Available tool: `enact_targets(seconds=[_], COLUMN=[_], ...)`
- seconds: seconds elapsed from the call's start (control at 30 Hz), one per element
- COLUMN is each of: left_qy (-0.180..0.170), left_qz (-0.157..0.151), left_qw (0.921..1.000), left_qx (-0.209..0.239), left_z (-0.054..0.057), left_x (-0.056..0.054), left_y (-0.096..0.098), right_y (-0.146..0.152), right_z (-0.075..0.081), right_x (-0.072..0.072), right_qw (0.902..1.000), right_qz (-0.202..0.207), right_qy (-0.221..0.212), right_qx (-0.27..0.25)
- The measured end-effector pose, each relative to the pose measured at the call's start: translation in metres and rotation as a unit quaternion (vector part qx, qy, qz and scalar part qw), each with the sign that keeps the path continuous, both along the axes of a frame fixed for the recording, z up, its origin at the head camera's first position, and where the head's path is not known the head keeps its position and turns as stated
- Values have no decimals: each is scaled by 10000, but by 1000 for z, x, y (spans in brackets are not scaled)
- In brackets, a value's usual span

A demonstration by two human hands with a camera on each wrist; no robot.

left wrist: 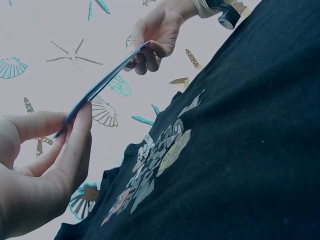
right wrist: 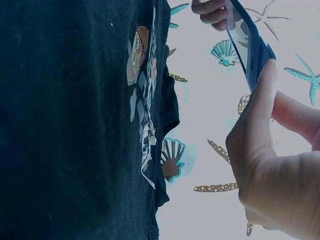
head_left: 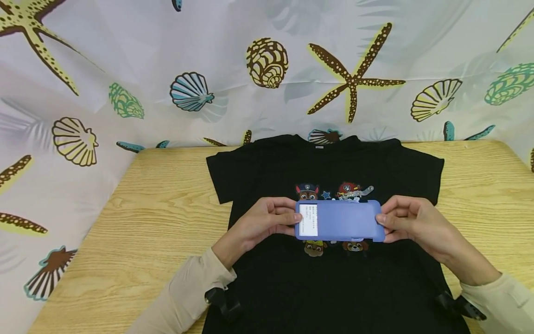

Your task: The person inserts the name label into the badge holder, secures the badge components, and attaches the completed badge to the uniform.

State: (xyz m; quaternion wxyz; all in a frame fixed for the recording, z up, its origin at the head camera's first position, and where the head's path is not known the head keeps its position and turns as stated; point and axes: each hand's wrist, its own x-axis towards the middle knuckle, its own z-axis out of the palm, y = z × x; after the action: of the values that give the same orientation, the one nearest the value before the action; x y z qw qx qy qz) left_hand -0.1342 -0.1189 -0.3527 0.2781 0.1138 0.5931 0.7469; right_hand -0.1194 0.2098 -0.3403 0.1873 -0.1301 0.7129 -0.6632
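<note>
Both hands hold a flat blue phone-like slab [head_left: 346, 220] with a raised rim and a white printed label at its left end. My left hand [head_left: 264, 220] pinches the left short end, thumb on top and fingers beneath. The right hand [head_left: 415, 222] pinches the opposite end in the same way. Both wrist views show the slab [left wrist: 97, 90] raised off the black T-shirt [head_left: 333, 292]. Its underside looks shiny in the right wrist view. The T-shirt lies spread out below, its cartoon print [head_left: 307, 191] partly hidden by the slab.
A small silver metal piece [head_left: 367, 191] lies over the print, just beyond the slab. The shirt rests on a wooden table [head_left: 158, 222]. Behind stands a white cloth [head_left: 233, 46] patterned with shells and starfish. Dark wrist cameras [head_left: 223, 304] sit at the beige sleeves.
</note>
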Motion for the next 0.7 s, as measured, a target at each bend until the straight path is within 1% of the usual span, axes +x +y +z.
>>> enact_targets(seconds=[0.3, 0.53, 0.7], left_qy=[13, 34, 43], left_qz=[-28, -49, -44], left_qw=[10000, 10000, 9999], left_qx=[19, -57, -104], left_z=[1, 2, 2], left_x=[1, 2, 2], left_y=[0, 1, 1], right_y=[-1, -2, -3], right_z=[-1, -1, -1], right_x=[1, 1, 1], right_qw=[10000, 10000, 10000], right_qz=[24, 79, 76], right_qy=[-17, -41, -57], right_qx=[32, -40, 18])
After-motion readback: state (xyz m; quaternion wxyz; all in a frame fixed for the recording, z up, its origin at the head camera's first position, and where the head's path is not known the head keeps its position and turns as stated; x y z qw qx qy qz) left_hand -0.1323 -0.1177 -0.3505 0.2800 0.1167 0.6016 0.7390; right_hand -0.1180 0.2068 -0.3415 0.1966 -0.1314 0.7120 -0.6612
